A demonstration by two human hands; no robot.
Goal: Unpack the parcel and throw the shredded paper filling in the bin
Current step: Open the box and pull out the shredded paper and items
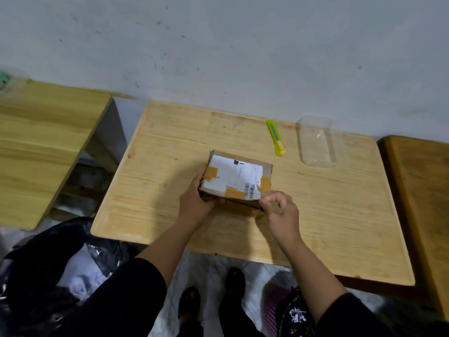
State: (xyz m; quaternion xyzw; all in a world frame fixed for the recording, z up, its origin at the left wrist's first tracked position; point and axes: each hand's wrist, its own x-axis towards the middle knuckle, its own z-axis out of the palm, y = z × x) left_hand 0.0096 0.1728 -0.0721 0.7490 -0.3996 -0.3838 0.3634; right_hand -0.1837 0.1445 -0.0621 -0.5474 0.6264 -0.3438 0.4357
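A small brown cardboard parcel [237, 178] lies in the middle of the wooden table [170, 147], sealed with brown tape and carrying a white shipping label. My left hand [195, 201] grips its near left corner. At the near right corner my right hand [279, 210] pinches the box edge or a tape end with thumb and forefinger. A bin lined with a black bag [48, 268] stands on the floor at the lower left, with white material inside. No shredded paper is visible.
A yellow-green utility knife [275, 138] lies behind the parcel to the right, beside a clear plastic container [315, 142]. A second wooden table [43, 142] stands to the left and a darker one [422, 190] to the right. A pink basket [273, 310] sits by my feet.
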